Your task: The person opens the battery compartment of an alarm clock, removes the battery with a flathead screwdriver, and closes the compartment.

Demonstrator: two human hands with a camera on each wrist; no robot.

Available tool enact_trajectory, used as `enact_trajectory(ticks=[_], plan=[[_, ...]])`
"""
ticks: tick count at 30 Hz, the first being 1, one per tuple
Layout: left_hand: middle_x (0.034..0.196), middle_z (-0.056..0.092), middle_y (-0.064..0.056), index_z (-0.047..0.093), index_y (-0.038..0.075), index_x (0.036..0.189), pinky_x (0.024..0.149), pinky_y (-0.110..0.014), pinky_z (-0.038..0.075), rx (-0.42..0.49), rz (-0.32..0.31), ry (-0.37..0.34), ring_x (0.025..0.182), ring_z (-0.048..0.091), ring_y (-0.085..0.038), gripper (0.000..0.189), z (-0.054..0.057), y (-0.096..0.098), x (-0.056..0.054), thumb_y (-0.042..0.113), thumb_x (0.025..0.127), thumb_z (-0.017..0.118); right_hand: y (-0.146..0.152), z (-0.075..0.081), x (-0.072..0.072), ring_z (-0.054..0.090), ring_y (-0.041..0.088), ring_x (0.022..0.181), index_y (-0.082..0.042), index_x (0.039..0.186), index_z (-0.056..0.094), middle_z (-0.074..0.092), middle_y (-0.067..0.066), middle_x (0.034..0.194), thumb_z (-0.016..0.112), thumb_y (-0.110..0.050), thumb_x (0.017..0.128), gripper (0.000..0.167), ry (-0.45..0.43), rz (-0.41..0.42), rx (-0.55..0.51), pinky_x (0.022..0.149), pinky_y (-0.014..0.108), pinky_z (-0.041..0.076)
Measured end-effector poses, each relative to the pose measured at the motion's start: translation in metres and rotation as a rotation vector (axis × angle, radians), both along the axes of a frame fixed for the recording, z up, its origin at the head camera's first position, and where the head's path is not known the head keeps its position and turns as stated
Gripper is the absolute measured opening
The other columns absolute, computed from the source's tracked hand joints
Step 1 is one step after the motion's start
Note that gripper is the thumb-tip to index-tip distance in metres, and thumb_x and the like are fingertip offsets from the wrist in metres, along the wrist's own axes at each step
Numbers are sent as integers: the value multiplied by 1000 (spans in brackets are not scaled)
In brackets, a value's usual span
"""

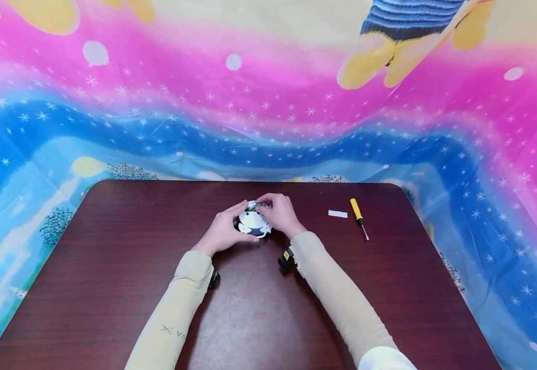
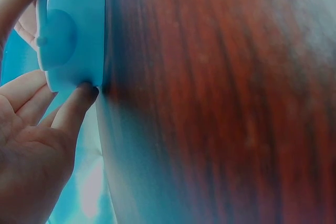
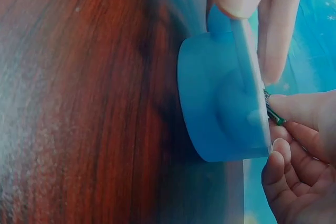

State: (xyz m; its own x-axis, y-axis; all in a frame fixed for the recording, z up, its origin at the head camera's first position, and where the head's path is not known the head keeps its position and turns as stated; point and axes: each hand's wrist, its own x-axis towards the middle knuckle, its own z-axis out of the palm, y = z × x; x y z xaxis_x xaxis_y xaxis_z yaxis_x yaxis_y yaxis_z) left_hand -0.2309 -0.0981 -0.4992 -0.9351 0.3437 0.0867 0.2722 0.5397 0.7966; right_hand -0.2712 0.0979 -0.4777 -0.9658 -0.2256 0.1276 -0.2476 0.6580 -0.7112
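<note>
- Round white device (image 1: pixel 254 222): at the middle of the table's width, toward the far edge. Pale top with dark dots and dark patches along the near side; low, thick body (looks blue in both wrist views, so colour there is tinted). Whether its base touches the table is hard to tell.
- Small green piece (image 3: pixel 275 115): thin, at the upper face of the device; markings too small to read.
- Left hand (image 1: pixel 222 230): clamped on the device from its left, thumb on the near side, fingers on the far side.
- Right hand (image 1: pixel 281 212): pinches the green piece between thumb and finger, over the device's far part. Both hands close together.
- Black wrist cameras (image 1: pixel 286 259) on both wrists, next to the beige sleeves (image 1: pixel 339 293).
- White strip (image 1: pixel 337 214): flat on the table, right of the right hand, well apart from it.
- Screwdriver (image 1: pixel 358 218): just right of the strip; yellow handle away from the person, metal shaft toward them.
- Table (image 1: pixel 120 277): dark reddish-brown, wood grain.
- Backdrop cloth (image 1: pixel 231 110): pink and blue with snowflakes, behind and around the table.
</note>
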Motion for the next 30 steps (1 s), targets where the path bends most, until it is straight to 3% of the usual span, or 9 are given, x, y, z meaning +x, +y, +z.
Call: enact_trajectory(ticks=[10, 30], plan=[[160, 38, -10, 41, 3, 155, 106, -36, 45, 9, -3, -2, 142, 40, -19, 109, 0, 0, -1, 35, 68, 98, 1, 0, 0, 59, 17, 82, -11, 106, 76, 70, -1, 93, 73, -13, 95, 12, -36, -9, -12, 74, 32, 50], [159, 40, -9, 42, 2, 155, 110, -38, 41, -7, 3, 10, 144, 37, -20, 109, 0, 1, 0, 36, 68, 97, 6, -1, 2, 60, 18, 84, -10, 109, 72, 68, 2, 95, 67, -12, 99, 11, -99, -21, -89, 76, 33, 51]])
